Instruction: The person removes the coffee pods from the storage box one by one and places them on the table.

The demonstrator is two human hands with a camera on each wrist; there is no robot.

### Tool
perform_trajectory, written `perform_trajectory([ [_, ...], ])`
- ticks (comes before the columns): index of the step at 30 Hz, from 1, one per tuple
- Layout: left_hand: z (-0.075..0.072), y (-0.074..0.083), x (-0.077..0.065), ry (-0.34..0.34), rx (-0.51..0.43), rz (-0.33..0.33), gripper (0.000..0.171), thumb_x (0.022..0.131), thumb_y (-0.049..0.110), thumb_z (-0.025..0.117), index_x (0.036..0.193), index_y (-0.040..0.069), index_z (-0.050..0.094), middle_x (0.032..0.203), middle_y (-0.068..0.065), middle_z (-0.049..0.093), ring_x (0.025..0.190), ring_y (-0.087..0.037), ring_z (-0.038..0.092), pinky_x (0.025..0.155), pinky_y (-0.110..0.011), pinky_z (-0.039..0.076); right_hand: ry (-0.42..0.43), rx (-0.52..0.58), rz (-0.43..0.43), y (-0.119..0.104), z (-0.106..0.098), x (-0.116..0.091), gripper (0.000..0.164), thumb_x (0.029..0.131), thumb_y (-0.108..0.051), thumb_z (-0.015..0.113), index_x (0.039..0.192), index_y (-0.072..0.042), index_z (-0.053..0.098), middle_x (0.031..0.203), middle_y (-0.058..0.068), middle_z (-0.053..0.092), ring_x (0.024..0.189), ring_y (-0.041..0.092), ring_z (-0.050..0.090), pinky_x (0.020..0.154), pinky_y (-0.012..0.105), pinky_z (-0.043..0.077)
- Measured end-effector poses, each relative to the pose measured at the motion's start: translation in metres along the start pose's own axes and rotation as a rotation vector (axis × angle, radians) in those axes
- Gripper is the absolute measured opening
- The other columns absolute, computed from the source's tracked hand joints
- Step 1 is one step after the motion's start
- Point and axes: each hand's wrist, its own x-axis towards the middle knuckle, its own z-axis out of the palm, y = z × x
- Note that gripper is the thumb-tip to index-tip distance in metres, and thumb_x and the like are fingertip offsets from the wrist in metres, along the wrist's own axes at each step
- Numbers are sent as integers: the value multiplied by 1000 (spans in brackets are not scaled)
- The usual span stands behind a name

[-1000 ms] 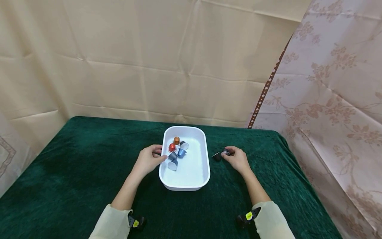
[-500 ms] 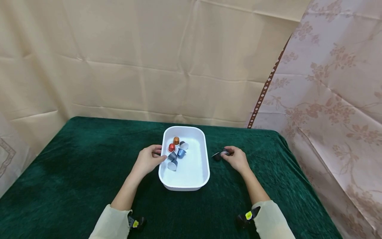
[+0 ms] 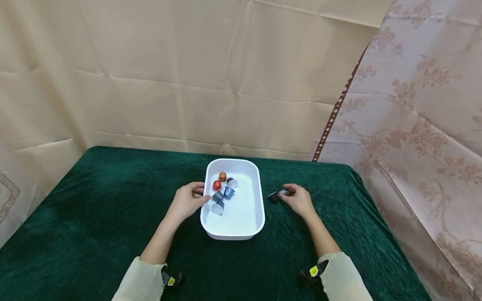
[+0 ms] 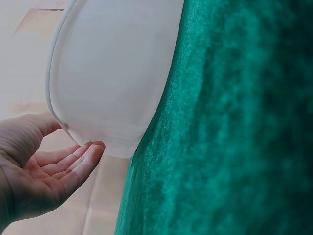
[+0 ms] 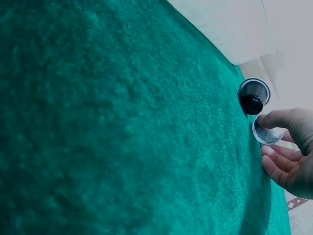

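Observation:
A white plastic tub (image 3: 241, 217) stands at the middle of the table. My left hand (image 3: 188, 200) holds its left rim, thumb over the edge and fingertips on the outer wall (image 4: 117, 73). Inside, toward the left side, lie coffee capsules: an orange one (image 3: 223, 177), a red one (image 3: 216, 185), a blue one (image 3: 229, 192) and several dark or greyish ones (image 3: 218, 207). To the right of the tub my right hand (image 3: 299, 201) pinches a black coffee capsule (image 5: 268, 133) with its silvery lid showing. Beside it a second black capsule (image 5: 254, 96) lies tipped on the cloth.
Dark green velvet cloth (image 3: 113, 200) covers the table. A beige curtain (image 3: 188, 83) hangs behind the far edge, and a pink floral curtain (image 3: 425, 146) hangs along the right. A small black device with a yellow tag is strapped at each cuff.

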Motion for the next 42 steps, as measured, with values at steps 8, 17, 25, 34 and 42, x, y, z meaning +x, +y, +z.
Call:
perform_trajectory([
  [8,-1,1,0,-2,-3,-3,48,86,20,65,129,6,51,117,-15,60,93,-21,63,74,-29,56,-1,3,2,-1,0,0,42,89,-22,61,127,-6,54,117,19,59,100,29,57,83,42,48],
  [17,0,-1,-2,-2,-1,1,47,87,20,65,129,4,51,116,-16,60,92,-20,63,74,-30,56,3,-6,-6,0,-1,-1,42,89,-23,62,126,-6,55,117,19,60,99,28,57,81,41,48],
  [25,-1,-1,-3,-2,-8,-1,47,87,21,65,129,4,51,115,-15,61,91,-19,63,74,-30,56,2,1,-4,1,-1,-1,43,88,-22,62,127,-6,54,116,19,60,98,28,57,80,41,49],
  [34,-1,0,-3,1,-1,-2,47,87,21,65,129,5,51,116,-16,60,92,-20,62,73,-29,56,17,-4,-6,2,-3,-2,41,88,-22,63,126,-7,55,116,19,60,97,28,58,80,41,49],
  [42,-1,0,-3,0,0,0,48,87,21,65,129,4,50,117,-16,60,93,-21,62,75,-30,56,43,-26,-25,1,-5,-4,39,87,-22,64,123,-7,58,111,18,63,90,26,60,71,34,50],
])
